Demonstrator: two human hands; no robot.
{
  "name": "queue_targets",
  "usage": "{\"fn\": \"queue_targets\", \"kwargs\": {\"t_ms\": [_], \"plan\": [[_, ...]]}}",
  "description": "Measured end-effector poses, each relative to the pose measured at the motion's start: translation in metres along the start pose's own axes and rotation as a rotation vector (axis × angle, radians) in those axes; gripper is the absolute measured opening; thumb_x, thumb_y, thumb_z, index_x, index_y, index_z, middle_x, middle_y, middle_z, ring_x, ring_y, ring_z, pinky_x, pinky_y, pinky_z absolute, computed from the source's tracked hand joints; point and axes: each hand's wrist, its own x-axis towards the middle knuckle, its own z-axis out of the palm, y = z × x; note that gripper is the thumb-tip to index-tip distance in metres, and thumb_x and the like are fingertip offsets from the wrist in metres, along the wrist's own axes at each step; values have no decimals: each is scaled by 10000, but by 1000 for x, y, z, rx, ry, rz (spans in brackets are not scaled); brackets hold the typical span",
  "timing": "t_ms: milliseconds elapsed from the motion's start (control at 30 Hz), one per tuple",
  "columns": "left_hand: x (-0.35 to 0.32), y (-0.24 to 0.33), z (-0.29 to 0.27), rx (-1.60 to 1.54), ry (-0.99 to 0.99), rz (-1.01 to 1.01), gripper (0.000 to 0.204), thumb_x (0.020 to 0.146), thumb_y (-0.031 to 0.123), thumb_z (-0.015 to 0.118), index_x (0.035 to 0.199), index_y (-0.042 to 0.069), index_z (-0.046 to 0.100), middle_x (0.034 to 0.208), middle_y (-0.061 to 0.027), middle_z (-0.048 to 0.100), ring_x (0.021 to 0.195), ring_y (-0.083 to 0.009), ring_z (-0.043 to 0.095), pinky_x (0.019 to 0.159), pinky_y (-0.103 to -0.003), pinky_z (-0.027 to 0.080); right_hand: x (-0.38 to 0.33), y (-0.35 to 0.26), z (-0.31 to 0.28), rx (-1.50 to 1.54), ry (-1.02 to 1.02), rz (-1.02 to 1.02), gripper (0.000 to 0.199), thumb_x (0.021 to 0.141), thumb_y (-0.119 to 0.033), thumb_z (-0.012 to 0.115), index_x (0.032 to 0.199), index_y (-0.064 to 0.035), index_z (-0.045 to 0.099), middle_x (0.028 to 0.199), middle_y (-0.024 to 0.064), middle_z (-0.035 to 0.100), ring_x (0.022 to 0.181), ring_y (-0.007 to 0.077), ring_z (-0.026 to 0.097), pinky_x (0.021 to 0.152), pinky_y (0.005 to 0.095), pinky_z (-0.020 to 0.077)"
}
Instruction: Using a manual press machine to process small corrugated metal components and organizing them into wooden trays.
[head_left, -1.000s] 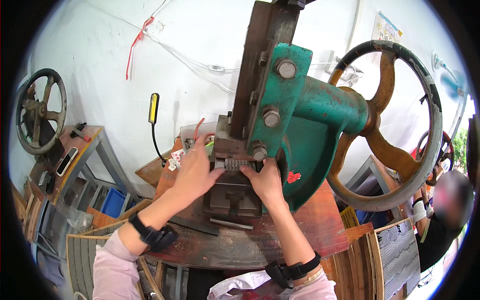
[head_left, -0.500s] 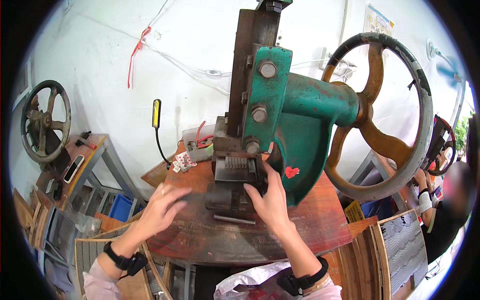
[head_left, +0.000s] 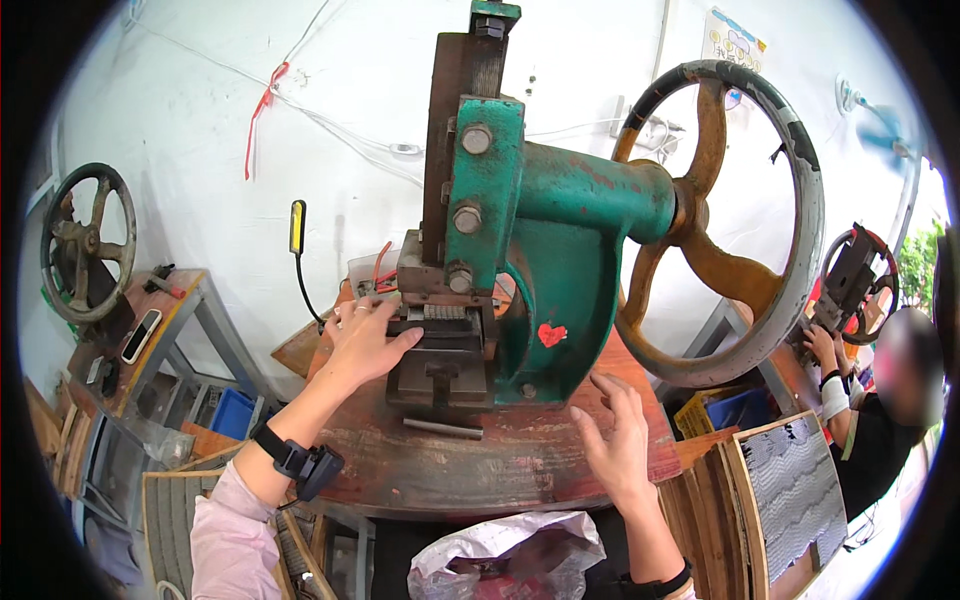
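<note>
A green hand press (head_left: 590, 180) with a large spoked handwheel (head_left: 700, 235) stands on the reddish wooden table (head_left: 520, 470). Under its ram, a row of small metal pieces (head_left: 440, 312) lies on the die, behind a dark flat bar (head_left: 445, 330). My left hand (head_left: 362, 345) is at the bar's left end, thumb and fingers apart; how firmly it touches is unclear. Below the bar sits a slotted dark steel block (head_left: 440, 382). A loose metal rod (head_left: 442, 428) lies in front of it. My right hand (head_left: 618, 440), open and holding nothing, hovers right of the press base.
A bag (head_left: 505, 550) lies below the table's front edge. Wooden-framed trays flank me, the right one (head_left: 785, 500) filled with grey strips. A lamp (head_left: 297, 228) and a plastic box (head_left: 375, 272) stand behind. At far right a co-worker (head_left: 870, 440) handles another press.
My left hand has moved up and right to the die. My right hand has left the die's right side, moving right and down. The view has shifted, so the press appears farther left.
</note>
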Motion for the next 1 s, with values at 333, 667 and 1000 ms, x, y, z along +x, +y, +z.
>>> {"fn": "queue_targets", "kwargs": {"t_ms": [333,667,1000], "plan": [[8,29,6,84,-276,-56,521,939,449,392,1395,196,405,1484,-238,222,1393,-394,102,1052,-637,34,-10,9,-17,32,29,1,403,779,-72,689,1155,-14,556,1161,194,552,1101,365,507,935,422,411],[10,22,1,30,-304,-70,523,918,496,423,1370,236,457,1490,-203,235,1389,-376,126,1074,-594,34,1,7,-59,-54,116,-130,320,754,14,684,1065,0,607,1080,181,589,1044,354,568,897,400,454],[8,21,9,-9,-285,20,503,949,434,383,1393,199,397,1472,-205,251,1375,-420,126,1040,-665,32,119,-65,-157,-702,674,-539,387,852,-154,633,1189,4,529,1121,186,589,1112,312,547,972,401,400]]}}
